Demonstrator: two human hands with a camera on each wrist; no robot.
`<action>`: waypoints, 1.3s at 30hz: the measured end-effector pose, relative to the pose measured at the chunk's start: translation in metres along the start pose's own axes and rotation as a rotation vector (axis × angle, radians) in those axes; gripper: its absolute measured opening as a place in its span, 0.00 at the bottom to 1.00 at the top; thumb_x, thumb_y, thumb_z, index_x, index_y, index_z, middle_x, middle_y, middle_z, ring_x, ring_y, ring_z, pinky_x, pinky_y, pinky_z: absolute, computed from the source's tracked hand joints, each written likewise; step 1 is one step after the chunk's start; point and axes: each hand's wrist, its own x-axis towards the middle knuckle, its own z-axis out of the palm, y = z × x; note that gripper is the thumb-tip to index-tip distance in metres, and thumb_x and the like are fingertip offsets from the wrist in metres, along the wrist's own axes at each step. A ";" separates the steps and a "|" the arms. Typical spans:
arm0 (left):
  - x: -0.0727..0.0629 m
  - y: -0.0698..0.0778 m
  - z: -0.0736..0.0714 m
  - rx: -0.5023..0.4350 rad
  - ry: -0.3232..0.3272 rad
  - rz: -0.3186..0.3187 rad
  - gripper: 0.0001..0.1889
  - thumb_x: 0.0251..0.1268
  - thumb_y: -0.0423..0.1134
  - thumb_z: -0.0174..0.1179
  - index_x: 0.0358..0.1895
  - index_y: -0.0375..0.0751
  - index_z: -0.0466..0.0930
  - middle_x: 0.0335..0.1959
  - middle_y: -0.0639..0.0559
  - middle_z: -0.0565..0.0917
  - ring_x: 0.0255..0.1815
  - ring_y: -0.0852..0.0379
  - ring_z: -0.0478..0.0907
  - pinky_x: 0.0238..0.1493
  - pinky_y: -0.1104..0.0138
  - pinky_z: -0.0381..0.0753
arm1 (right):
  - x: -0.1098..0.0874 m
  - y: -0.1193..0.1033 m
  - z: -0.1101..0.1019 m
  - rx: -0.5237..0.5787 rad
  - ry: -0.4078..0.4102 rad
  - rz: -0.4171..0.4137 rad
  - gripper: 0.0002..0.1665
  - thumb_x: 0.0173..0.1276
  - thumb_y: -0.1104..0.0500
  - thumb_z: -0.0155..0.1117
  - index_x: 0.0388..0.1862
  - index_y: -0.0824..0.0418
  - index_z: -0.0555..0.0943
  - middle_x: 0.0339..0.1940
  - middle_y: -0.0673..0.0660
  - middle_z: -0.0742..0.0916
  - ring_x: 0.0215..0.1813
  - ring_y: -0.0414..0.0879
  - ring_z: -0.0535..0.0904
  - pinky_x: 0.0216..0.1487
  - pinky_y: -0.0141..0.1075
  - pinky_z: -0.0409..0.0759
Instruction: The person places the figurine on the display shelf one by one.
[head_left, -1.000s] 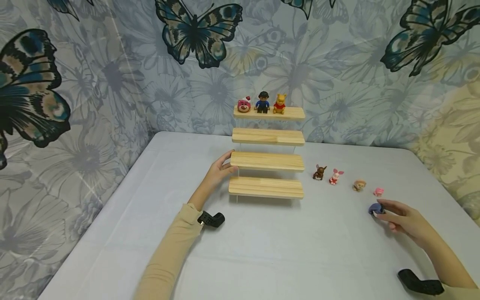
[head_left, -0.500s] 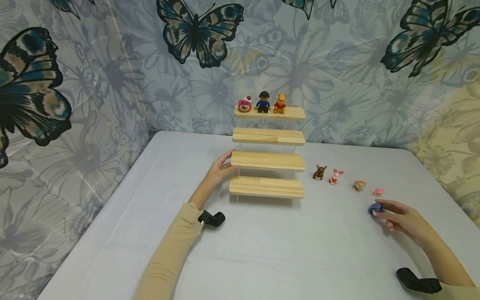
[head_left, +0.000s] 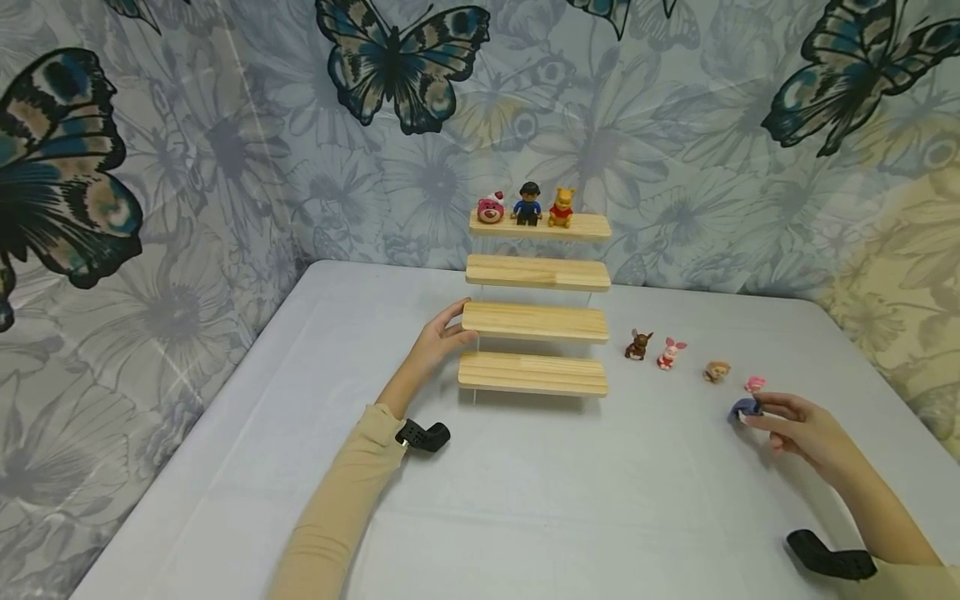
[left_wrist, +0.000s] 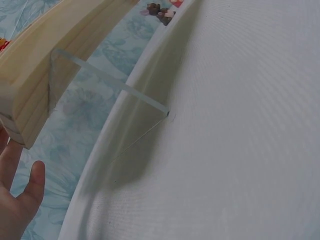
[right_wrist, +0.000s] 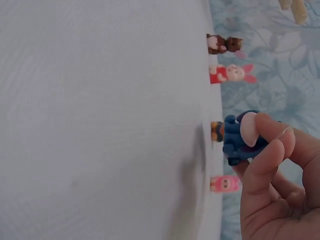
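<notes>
In the head view, my left hand [head_left: 438,339] holds the left end of a tiered wooden display stand [head_left: 536,322], at the second shelf from the bottom. The left wrist view shows that thumb [left_wrist: 35,181] apart from the nearest board [left_wrist: 55,65], with the fingertips at its end. My right hand [head_left: 806,433] pinches a small blue toy figurine [head_left: 742,409] between thumb and fingers. The right wrist view has the blue figurine [right_wrist: 235,142] close over the cloth, partly covered by the fingertips. Just behind it stands a small pink figurine [head_left: 754,384].
A brown figurine [head_left: 639,344], a pink-eared piglet figurine [head_left: 671,353] and a tan figurine [head_left: 717,371] stand right of the stand. On its top shelf sit a pink bear [head_left: 491,208], a dark-haired figure [head_left: 528,204] and a yellow bear [head_left: 561,207]. White cloth [head_left: 585,500] covers the table.
My right hand has moved slightly left and away from me with the blue figurine, which now overlaps the small pink figurine more closely. The left hand stays at the stand.
</notes>
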 end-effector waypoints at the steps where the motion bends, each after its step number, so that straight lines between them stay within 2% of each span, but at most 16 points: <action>1: 0.000 0.000 0.000 0.000 0.000 -0.001 0.33 0.62 0.27 0.54 0.68 0.35 0.51 0.65 0.39 0.56 0.59 0.43 0.63 0.56 0.60 0.65 | 0.000 -0.002 0.000 0.001 0.006 0.004 0.16 0.63 0.63 0.60 0.38 0.39 0.74 0.31 0.41 0.78 0.22 0.38 0.72 0.22 0.31 0.74; 4: 0.000 0.000 0.001 -0.003 -0.006 0.003 0.33 0.62 0.27 0.53 0.68 0.34 0.50 0.65 0.38 0.56 0.59 0.42 0.63 0.56 0.59 0.65 | 0.001 -0.008 0.002 0.004 0.020 -0.002 0.14 0.63 0.62 0.60 0.37 0.40 0.75 0.29 0.46 0.79 0.22 0.38 0.72 0.22 0.32 0.74; 11: 0.000 -0.002 0.000 -0.008 -0.003 0.005 0.32 0.62 0.26 0.53 0.68 0.34 0.50 0.65 0.39 0.56 0.59 0.43 0.63 0.56 0.60 0.65 | 0.009 -0.016 0.003 0.100 0.015 -0.044 0.15 0.62 0.65 0.59 0.39 0.43 0.79 0.32 0.43 0.82 0.22 0.41 0.73 0.22 0.32 0.74; 16: 0.001 -0.001 0.000 -0.006 0.001 0.005 0.32 0.62 0.27 0.53 0.68 0.35 0.51 0.65 0.39 0.56 0.59 0.44 0.63 0.56 0.60 0.65 | 0.026 -0.007 -0.005 0.076 0.043 -0.004 0.12 0.60 0.57 0.64 0.41 0.43 0.75 0.33 0.44 0.83 0.22 0.42 0.74 0.24 0.34 0.77; 18: 0.001 -0.002 0.000 -0.002 -0.001 0.006 0.32 0.62 0.27 0.53 0.68 0.34 0.50 0.65 0.39 0.56 0.59 0.44 0.64 0.56 0.60 0.65 | 0.032 -0.002 -0.008 0.054 0.066 0.012 0.15 0.58 0.53 0.66 0.43 0.42 0.74 0.34 0.43 0.83 0.23 0.41 0.74 0.25 0.34 0.77; 20: 0.002 -0.002 0.001 0.000 -0.001 0.004 0.32 0.62 0.27 0.53 0.68 0.35 0.51 0.65 0.39 0.57 0.59 0.44 0.64 0.56 0.60 0.66 | 0.036 0.000 -0.009 0.070 0.078 0.004 0.17 0.57 0.53 0.66 0.46 0.44 0.74 0.36 0.43 0.82 0.22 0.41 0.74 0.24 0.35 0.77; 24: 0.003 -0.002 0.001 -0.001 -0.004 0.004 0.32 0.62 0.26 0.53 0.68 0.36 0.51 0.65 0.40 0.57 0.58 0.45 0.65 0.56 0.61 0.66 | 0.039 -0.005 -0.006 0.126 0.051 -0.066 0.20 0.62 0.59 0.62 0.54 0.51 0.73 0.38 0.46 0.82 0.22 0.44 0.74 0.22 0.36 0.75; 26: 0.003 -0.002 0.001 -0.002 -0.003 0.002 0.32 0.62 0.26 0.53 0.68 0.36 0.51 0.65 0.40 0.57 0.58 0.45 0.65 0.56 0.61 0.66 | 0.044 -0.004 -0.006 0.112 0.037 -0.090 0.22 0.63 0.59 0.60 0.57 0.53 0.71 0.40 0.47 0.81 0.22 0.45 0.74 0.21 0.35 0.75; 32: 0.004 -0.002 0.000 0.000 -0.004 0.007 0.33 0.62 0.26 0.53 0.68 0.33 0.49 0.65 0.39 0.57 0.58 0.44 0.64 0.56 0.61 0.65 | 0.075 0.022 -0.016 0.066 0.088 -0.132 0.32 0.61 0.54 0.62 0.63 0.58 0.67 0.46 0.51 0.79 0.22 0.43 0.74 0.21 0.34 0.77; 35: 0.003 -0.003 0.000 -0.008 -0.002 0.008 0.32 0.62 0.25 0.53 0.68 0.34 0.50 0.64 0.39 0.57 0.58 0.44 0.65 0.56 0.61 0.66 | 0.074 0.007 -0.009 0.056 0.081 -0.140 0.31 0.62 0.55 0.62 0.63 0.59 0.67 0.46 0.50 0.79 0.22 0.44 0.74 0.21 0.35 0.77; 39: 0.002 -0.003 0.001 -0.012 -0.007 0.008 0.32 0.62 0.25 0.52 0.68 0.35 0.51 0.64 0.39 0.57 0.58 0.44 0.65 0.55 0.60 0.66 | 0.063 -0.022 -0.002 0.111 0.020 -0.197 0.23 0.64 0.59 0.59 0.59 0.54 0.72 0.42 0.47 0.81 0.22 0.45 0.75 0.21 0.37 0.77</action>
